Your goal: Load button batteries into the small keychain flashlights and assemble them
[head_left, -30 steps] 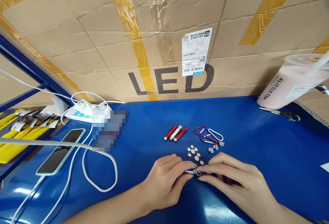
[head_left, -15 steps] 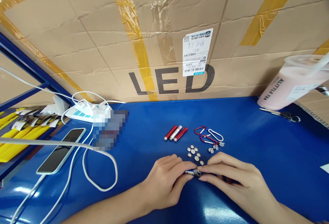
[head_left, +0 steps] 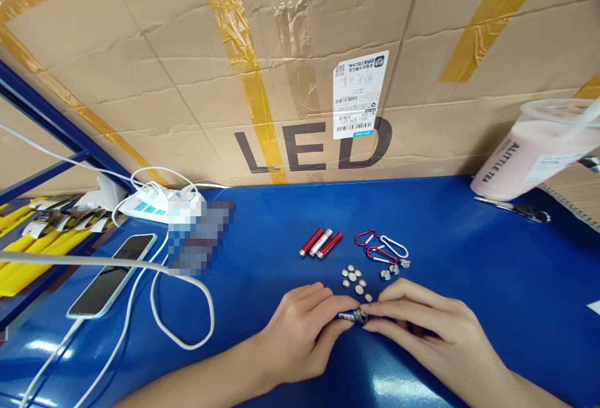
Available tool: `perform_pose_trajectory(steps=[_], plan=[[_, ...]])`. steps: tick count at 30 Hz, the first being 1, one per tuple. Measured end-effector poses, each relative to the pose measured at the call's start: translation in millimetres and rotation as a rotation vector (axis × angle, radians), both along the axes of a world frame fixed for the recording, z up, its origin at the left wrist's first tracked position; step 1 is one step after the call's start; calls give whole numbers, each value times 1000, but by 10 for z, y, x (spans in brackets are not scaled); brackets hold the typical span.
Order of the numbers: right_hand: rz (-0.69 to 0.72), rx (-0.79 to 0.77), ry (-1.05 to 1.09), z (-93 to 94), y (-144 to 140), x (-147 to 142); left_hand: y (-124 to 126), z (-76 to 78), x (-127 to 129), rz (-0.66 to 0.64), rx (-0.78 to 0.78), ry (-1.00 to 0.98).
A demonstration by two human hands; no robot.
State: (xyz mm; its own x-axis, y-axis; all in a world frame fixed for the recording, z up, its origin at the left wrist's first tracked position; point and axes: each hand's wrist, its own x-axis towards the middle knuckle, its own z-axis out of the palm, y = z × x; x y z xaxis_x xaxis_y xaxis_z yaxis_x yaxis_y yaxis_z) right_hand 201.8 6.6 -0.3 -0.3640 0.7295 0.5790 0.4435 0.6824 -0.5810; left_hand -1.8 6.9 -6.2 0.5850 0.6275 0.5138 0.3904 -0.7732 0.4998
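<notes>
Between thumb and index finger, my left hand (head_left: pixel 300 333) grips a small blue flashlight tube (head_left: pixel 347 316) that lies roughly level. My right hand (head_left: pixel 435 327) pinches the silvery end of this tube with thumb and fingertips, which partly hide it. Just beyond the fingers lie several button cells (head_left: pixel 352 277) in a loose cluster. Several small metal end caps (head_left: pixel 385 275) rest above the right hand's knuckles. Farther back are a red tube (head_left: pixel 311 242), a white tube (head_left: pixel 321 243) and another red tube (head_left: pixel 329 245), side by side. Red, blue and silver carabiners (head_left: pixel 394 246) lie beside them.
Everything lies on a blue tabletop (head_left: pixel 262 220) backed by a large cardboard box (head_left: pixel 197 102). A phone (head_left: pixel 112 277), white cables (head_left: pixel 210 308) and a power strip (head_left: pixel 145 208) occupy the left. A drink cup (head_left: pixel 510 161) and a key (head_left: pixel 520 209) are at the right.
Slightly more of the blue tube's printed side shows, and its metal end is angled a little differently between the right fingertips. Both hands stay almost in place.
</notes>
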Motion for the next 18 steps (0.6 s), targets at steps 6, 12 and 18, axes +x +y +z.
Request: perform_pose_trajectory(steps=[6, 12, 18], plan=[[-1, -22, -10, -2, -4, 10, -6, 8, 3, 1, -3, -1], [6, -19, -15, 3, -7, 10, 3, 12, 7, -7, 20, -4], [10, -10, -25, 0, 1, 14, -1, 10, 4, -6, 18, 5]])
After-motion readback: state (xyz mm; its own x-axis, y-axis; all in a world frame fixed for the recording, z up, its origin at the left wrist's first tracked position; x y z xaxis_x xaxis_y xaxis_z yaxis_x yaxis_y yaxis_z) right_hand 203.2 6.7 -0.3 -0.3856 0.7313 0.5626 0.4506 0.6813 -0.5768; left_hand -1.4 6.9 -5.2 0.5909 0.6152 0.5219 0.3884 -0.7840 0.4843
